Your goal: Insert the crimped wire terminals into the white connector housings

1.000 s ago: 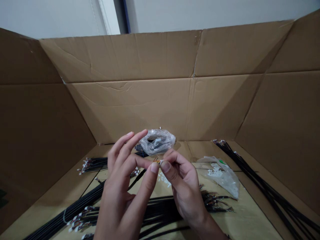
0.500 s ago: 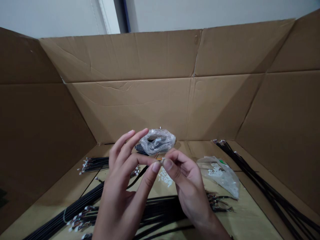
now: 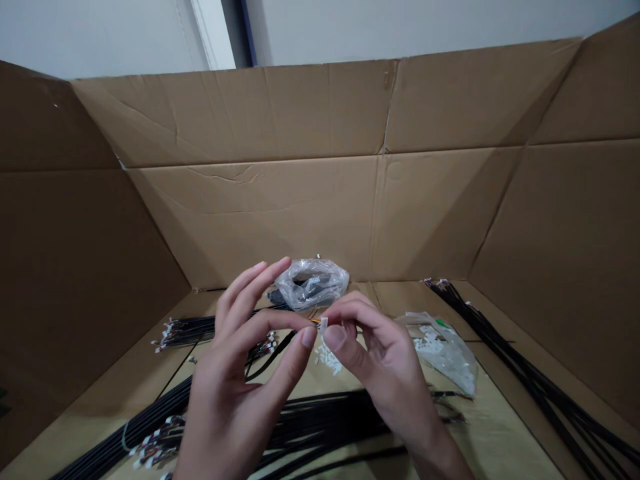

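My left hand (image 3: 235, 380) pinches the thin coloured wires (image 3: 315, 321) at the end of a black cable (image 3: 273, 355) between thumb and index finger. Its other fingers are raised and spread. A small white connector (image 3: 324, 325) sits at the wire ends. My right hand (image 3: 387, 363) is closed around the connector's right side, thumb and index finger at it. How firmly those fingertips press is hard to see. Below both hands lies a bundle of black cables (image 3: 330, 423). Loose white connectors (image 3: 327, 360) are scattered on the board just behind the fingers.
Cardboard walls (image 3: 280, 207) enclose the work surface (image 3: 505, 427). A clear plastic bag (image 3: 315, 287) stands at the back; another bag (image 3: 450, 353) with white connectors lies right. More cable bundles lie at the left (image 3: 145, 427) and along the right side (image 3: 505, 353).
The white connector now shows more plainly, upright between my hands. My right thumb and fingers have shifted slightly around it. The whole view has moved a little.
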The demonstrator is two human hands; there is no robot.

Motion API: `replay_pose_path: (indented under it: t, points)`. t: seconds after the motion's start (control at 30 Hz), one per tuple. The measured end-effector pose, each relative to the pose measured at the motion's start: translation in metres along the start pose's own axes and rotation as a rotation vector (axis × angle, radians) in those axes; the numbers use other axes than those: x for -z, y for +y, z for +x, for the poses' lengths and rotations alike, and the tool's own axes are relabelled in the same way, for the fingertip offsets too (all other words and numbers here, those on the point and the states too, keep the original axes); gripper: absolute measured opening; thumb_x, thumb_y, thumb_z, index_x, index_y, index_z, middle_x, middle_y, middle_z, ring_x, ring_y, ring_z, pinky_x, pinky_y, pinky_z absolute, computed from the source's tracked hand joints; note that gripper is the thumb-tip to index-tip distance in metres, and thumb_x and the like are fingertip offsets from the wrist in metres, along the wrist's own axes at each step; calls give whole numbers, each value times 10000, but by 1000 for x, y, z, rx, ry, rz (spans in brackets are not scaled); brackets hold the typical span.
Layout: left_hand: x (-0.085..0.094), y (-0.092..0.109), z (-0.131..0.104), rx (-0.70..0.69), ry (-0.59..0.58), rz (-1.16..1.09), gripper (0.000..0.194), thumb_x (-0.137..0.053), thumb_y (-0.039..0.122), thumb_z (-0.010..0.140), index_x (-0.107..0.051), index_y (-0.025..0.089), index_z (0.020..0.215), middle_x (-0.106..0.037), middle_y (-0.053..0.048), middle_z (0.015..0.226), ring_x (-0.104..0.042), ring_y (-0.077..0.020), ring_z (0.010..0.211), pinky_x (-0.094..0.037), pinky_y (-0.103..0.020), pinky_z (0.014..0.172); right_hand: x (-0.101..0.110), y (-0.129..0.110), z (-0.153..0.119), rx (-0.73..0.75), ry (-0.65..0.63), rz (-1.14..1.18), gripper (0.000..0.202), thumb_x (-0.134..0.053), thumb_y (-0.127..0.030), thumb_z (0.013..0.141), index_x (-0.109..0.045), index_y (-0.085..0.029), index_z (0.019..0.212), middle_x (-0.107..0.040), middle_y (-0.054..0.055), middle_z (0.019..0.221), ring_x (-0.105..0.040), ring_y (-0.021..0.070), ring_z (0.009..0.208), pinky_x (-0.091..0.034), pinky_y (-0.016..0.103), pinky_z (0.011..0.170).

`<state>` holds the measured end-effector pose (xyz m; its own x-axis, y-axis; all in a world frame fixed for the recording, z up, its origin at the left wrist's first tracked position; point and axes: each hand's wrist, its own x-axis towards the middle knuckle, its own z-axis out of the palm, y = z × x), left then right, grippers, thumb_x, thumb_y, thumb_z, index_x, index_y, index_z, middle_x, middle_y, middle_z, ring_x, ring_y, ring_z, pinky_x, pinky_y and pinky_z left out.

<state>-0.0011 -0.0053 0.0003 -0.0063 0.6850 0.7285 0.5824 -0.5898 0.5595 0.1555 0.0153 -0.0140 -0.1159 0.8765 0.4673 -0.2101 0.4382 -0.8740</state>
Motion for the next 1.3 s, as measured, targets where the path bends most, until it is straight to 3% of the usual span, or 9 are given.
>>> replay_pose_path:
  t: [0.13, 0.3, 0.53, 0.77, 1.07, 1.3]
  points:
    - [-3, 5, 0, -51, 37, 17, 136, -655, 241, 938, -700, 348, 866, -574, 99, 1481, -444, -243, 1435, -359, -502, 1189, 2, -1, 0, -11, 29, -27, 185, -704, -380, 923, -698, -239, 805, -593, -6, 812, -494, 185, 797, -382, 339, 754]
    - [-8, 18, -2, -100, 105, 147, 154, -639, 200, 942, -683, 340, 894, -507, 97, 1535, -387, -254, 1463, -290, -514, 1235, 5, 3, 1, -128, -8, 74, 240, -723, -429, 906, -687, -216, 799, -578, -3, 788, -500, 186, 801, -377, 340, 765]
    - [-14, 19, 2, -58, 98, 49, 167, -635, 187, 942, -679, 330, 867, -534, 98, 1511, -430, -259, 1445, -344, -535, 1209, 8, 2, 1, -228, -20, 190, 249, -773, -445, 860, -709, -218, 783, -580, -15, 739, -482, 159, 744, -384, 298, 701]
    - [-15, 19, -6, -193, 153, 327, 176, -624, 224, 953, -663, 395, 954, -428, 204, 1582, -439, -285, 1416, -415, -541, 1140, 15, -5, -1, -248, -24, 199, 208, -801, -426, 839, -754, -226, 803, -648, 0, 756, -541, 165, 763, -430, 283, 705]
    - [-16, 18, -15, -308, 135, 407, 225, -661, 160, 932, -645, 364, 1026, -593, 146, 1482, -572, -282, 1214, -453, -506, 1010, 30, -9, 8, -292, -99, 197, 271, -824, -429, 797, -713, -203, 698, -618, -12, 693, -531, 160, 715, -421, 303, 728]
    - [-16, 19, -10, -291, 144, 326, 216, -684, 175, 906, -659, 371, 995, -659, 132, 1405, -627, -259, 1160, -492, -478, 991, 30, -10, 8, -302, -123, 250, 292, -828, -450, 790, -696, -204, 703, -595, -15, 696, -511, 162, 713, -401, 304, 726]
